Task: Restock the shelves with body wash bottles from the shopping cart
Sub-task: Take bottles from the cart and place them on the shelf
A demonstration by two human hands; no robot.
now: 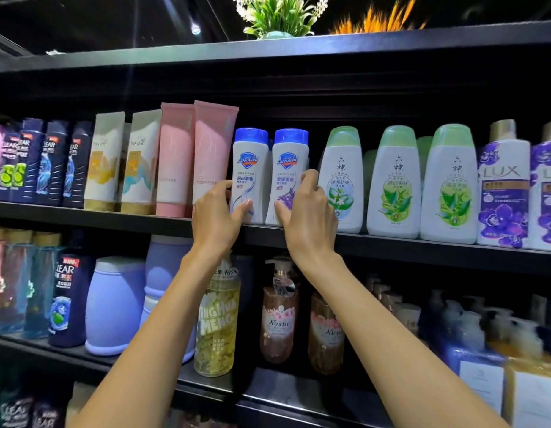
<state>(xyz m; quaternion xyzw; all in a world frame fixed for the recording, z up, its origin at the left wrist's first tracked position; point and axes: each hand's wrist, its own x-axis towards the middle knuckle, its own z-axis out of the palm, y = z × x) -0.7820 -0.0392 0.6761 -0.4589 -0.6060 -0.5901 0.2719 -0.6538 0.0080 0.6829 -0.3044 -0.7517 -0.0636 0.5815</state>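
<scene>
Two bare arms reach up to a shop shelf (422,242), each hand on a blue-capped Safeguard body wash bottle. The left hand (214,216) curls thumb and fingers round the left Safeguard bottle (249,168); the right hand (308,211) grips the right Safeguard bottle (289,168), both upright at the shelf's front edge between pink tubes (200,156) and green-capped herbal bottles (394,180). Placement looks nearly complete (the cart is out of view); next, probably, squaring the bottles and letting go.

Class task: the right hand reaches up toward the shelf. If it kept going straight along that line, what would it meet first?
The right hand already grips the right Safeguard bottle, so it meets that first; what stands behind it is hidden.
</scene>
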